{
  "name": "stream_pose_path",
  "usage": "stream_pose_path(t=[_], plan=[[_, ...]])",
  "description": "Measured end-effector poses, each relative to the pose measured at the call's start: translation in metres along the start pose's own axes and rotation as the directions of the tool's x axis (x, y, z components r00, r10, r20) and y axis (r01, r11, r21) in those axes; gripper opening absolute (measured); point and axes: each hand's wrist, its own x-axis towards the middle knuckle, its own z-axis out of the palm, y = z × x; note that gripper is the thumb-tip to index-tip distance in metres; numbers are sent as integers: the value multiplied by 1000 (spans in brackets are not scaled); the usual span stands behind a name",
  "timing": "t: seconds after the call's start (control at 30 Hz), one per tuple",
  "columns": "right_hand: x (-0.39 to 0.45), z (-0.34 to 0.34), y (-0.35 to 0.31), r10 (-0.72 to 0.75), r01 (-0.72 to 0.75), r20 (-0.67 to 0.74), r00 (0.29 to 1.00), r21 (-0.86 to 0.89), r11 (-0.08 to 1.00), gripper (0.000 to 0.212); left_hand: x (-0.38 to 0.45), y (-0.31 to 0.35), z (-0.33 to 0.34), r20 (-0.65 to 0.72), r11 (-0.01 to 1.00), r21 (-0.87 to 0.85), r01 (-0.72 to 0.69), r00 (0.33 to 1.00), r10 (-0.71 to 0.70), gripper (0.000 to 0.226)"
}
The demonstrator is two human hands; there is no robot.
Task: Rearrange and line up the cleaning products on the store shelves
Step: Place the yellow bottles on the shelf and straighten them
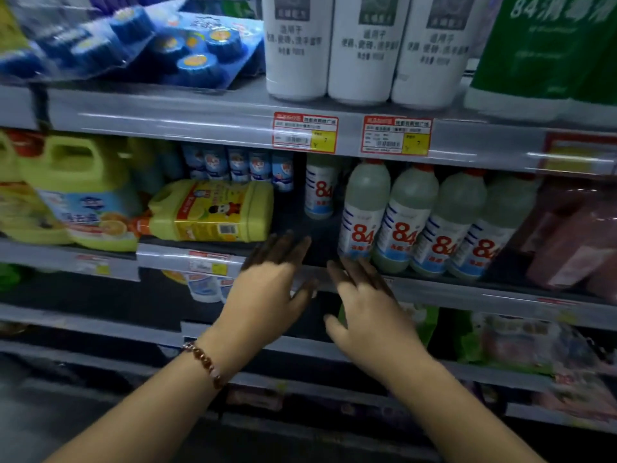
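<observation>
Yellow plastic is what breaks the order here: a yellow jug point(213, 212) lies on its side on the middle shelf point(334, 279), cap toward the left, while the upright yellow jugs point(83, 192) stand beside it at the shelf's left end. Right of the toppled jug there is a bare gap, and at its back stands a lone 84 bottle point(320, 187), well behind the front edge. To the right of the gap a row of four 84 bottles point(430, 222) stands upright along the front edge, shoulder to shoulder — that stretch looks already lined up.

Both hands reach toward the gap at the shelf's front edge. The left hand point(270, 285), a beaded bracelet point(207, 362) on its wrist, has its fingers point(283, 245) spread and holds nothing; they hover over the edge near the jug's base, and I cannot tell whether they touch it. The right hand point(364, 302) is likewise spread and empty, fingertips just beside the nearest bottle of the row.

On the top shelf point(200, 111), three white bottles point(360, 51) stand in a neat line near the front edge, while blue blister packs point(150, 41) to their left lie tilted and overlapping.

As a judgement, the work is partway: the front row of bottles and the white bottles read as done — the fallen jug, the bottle stranded at the back and the slanting packs seem left to do.
</observation>
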Motion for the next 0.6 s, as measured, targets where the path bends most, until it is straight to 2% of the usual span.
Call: stream_pose_path(t=[0.13,0.27,0.37,0.47,0.6], plan=[[9,0,-20,-106,107,19,994,-51,993,79,-30,-33,-11,-20,972,218,90,996,-88,68],[22,4,-39,-101,100,69,993,12,995,81,-53,-60,-18,-3,936,306,174,983,-182,73],[34,9,-56,-35,11,123,992,188,982,84,-61,-76,-24,10,928,301,220,972,-234,72],[56,12,-76,74,-129,156,985,377,917,85,-66,-93,-30,12,930,281,237,968,-250,72],[102,11,-100,248,-357,259,934,618,700,74,-69,-112,-43,16,937,231,262,962,-273,72]])
